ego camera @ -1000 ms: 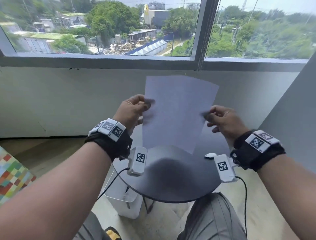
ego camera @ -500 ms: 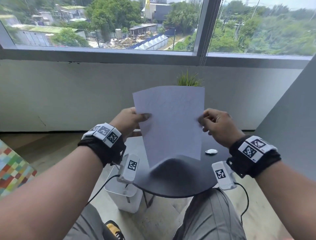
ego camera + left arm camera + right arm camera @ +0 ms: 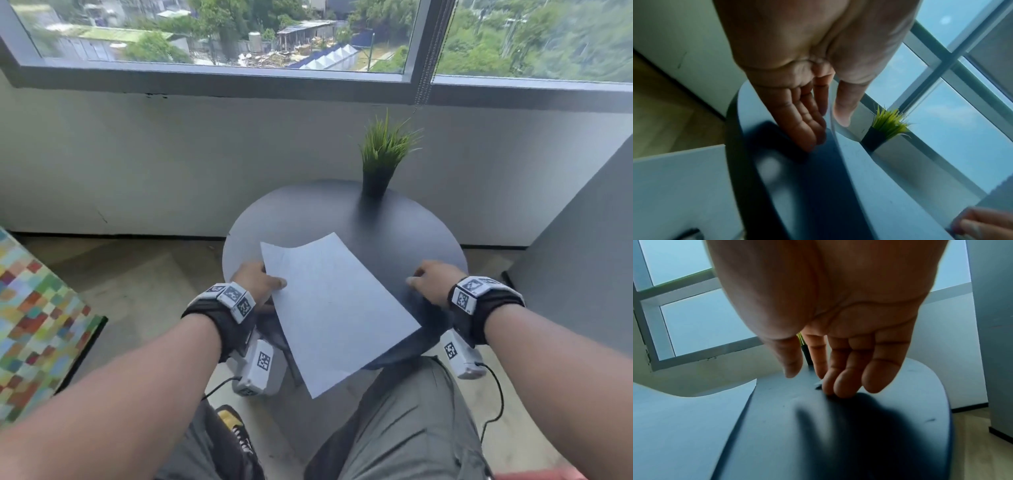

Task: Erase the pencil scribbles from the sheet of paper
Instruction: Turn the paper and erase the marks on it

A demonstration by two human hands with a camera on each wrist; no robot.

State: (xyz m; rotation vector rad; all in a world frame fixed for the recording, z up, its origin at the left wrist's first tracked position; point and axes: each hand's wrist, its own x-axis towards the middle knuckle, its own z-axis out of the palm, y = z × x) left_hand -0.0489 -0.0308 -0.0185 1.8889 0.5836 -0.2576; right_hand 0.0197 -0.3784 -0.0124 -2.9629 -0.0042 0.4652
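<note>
The white sheet of paper [image 3: 332,315] lies slanted on the round dark table [image 3: 308,212], its near corner hanging over the front edge. Only faint pencil marks show on it. My left hand [image 3: 257,281] pinches the sheet's left edge. In the left wrist view the thumb lies on top and straight fingers lie under the paper [image 3: 875,194]. My right hand [image 3: 431,277] is off the sheet, to its right. Its loosely bent fingertips [image 3: 838,392] touch the table at a small white eraser [image 3: 819,381], which they mostly hide. The thumb stays apart from them.
A small potted grass plant [image 3: 380,161] stands at the table's far edge, under the window. A grey partition [image 3: 582,240] rises close on the right. A patchwork cushion [image 3: 30,318] sits to the left. A white box [image 3: 674,186] stands on the floor beneath the table.
Both hands held the sheet up in the air; it has come down onto the table. The right hand let go and moved right to the eraser. The left hand kept its hold.
</note>
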